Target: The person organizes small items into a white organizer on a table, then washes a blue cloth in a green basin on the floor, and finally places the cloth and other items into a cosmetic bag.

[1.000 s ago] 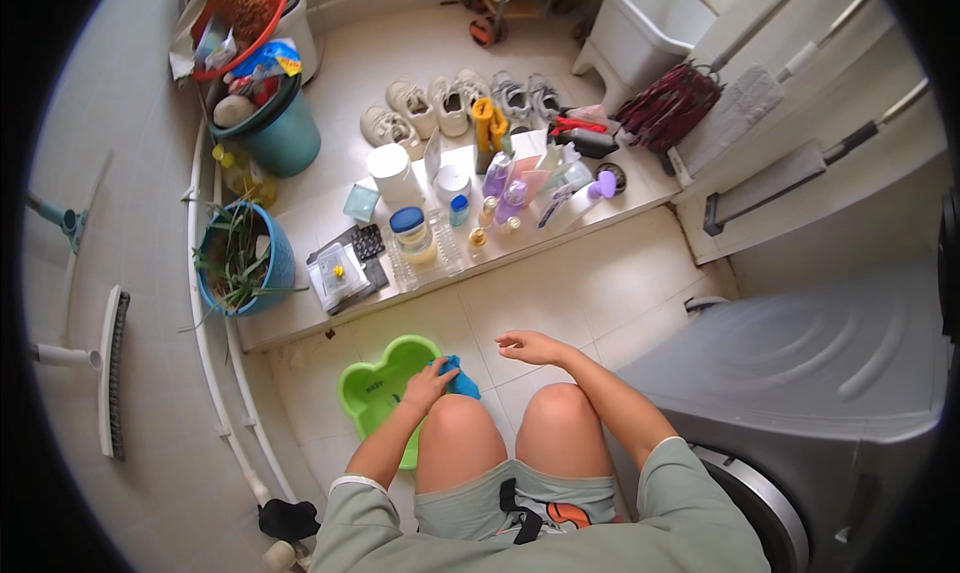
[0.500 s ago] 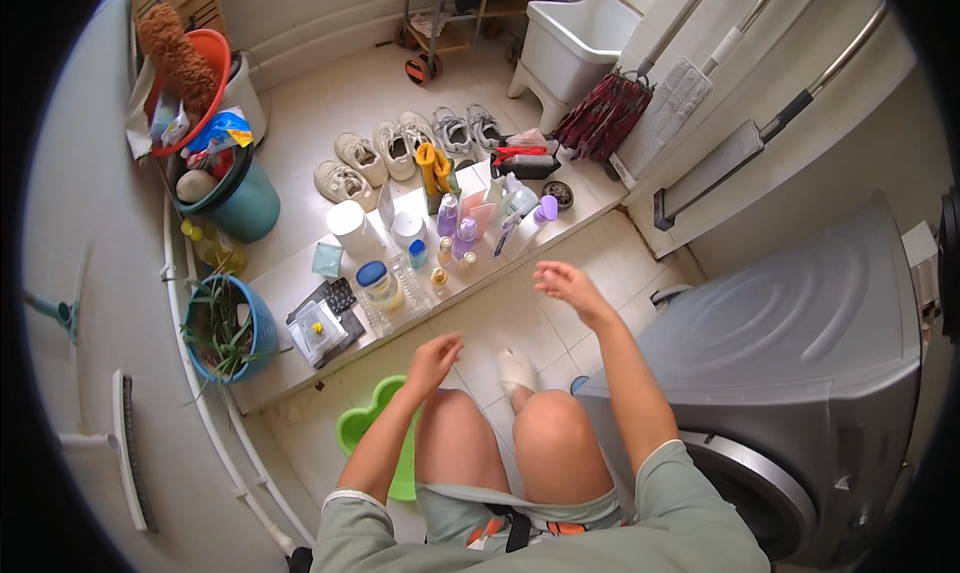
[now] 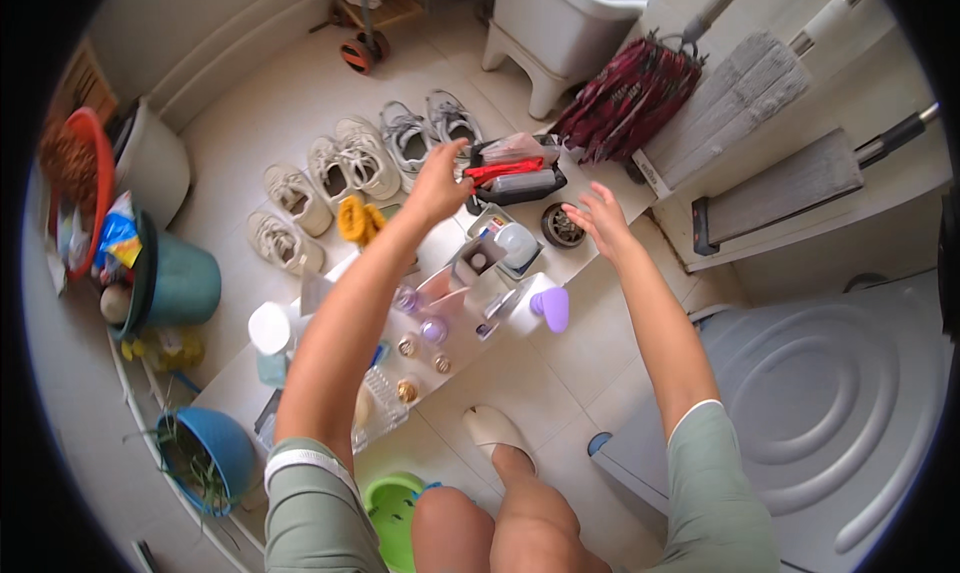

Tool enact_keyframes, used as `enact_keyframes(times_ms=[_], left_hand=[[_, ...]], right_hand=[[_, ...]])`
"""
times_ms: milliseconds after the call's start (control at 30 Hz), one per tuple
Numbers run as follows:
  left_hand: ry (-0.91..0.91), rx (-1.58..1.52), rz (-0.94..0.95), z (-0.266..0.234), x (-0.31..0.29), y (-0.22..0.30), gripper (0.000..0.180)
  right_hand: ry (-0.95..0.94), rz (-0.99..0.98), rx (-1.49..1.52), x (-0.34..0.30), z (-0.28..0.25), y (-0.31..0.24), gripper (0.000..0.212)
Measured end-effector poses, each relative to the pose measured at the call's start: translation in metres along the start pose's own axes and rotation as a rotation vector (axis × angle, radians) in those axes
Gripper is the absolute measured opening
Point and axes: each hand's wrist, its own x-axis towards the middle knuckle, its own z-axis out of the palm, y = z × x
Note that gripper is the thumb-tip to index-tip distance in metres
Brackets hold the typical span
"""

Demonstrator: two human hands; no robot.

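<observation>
Black and packed, the basket (image 3: pixel 530 194) sits on the ledge (image 3: pixel 578 179), apparently being reached for: left hand (image 3: pixel 440 183) parted at its left side, contact unclear; right hand (image 3: pixel 606 223) spread, empty, near the round dish (image 3: pixel 562 227). Gripping would call for fingers closing on its sides.

Reaching forward over the pale ledge (image 3: pixel 637 195) with left hand (image 3: pixel 440 185) at the left end of a black basket (image 3: pixel 500 199) carrying a red item (image 3: pixel 507 169), can't tell if touching, and with right hand (image 3: pixel 603 225) spread open just beside a dark round object (image 3: pixel 563 227). Showing a purple-headed spray bottle (image 3: pixel 550 308) near small bottles (image 3: pixel 433 330) on the ledge, with sneakers (image 3: pixel 367 158) lined up behind. Also showing a green basin (image 3: pixel 395 518) on the near floor (image 3: pixel 550 403), a blue plant pot (image 3: pixel 230 453) at left, and a grey ribbed-top appliance (image 3: pixel 830 413) at right.
</observation>
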Motion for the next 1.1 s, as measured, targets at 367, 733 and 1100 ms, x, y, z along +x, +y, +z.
enact_keyframes(times_ms=[367,733,1100], left_hand=[[-0.482,0.614,0.027,0.058,0.088,-0.045,0.152],[-0.182,0.367,0.316,0.051,0.092,-0.037,0.110],[0.108,0.412,0.360,-0.074,-0.033,0.106,0.099]], right_hand=[[-0.078,0.206,-0.098,0.076,0.021,0.002,0.058],[-0.170,-0.007,0.011,0.081,0.034,-0.005,0.050],[-0.236,-0.444,-0.129,-0.095,0.073,-0.117,0.044]])
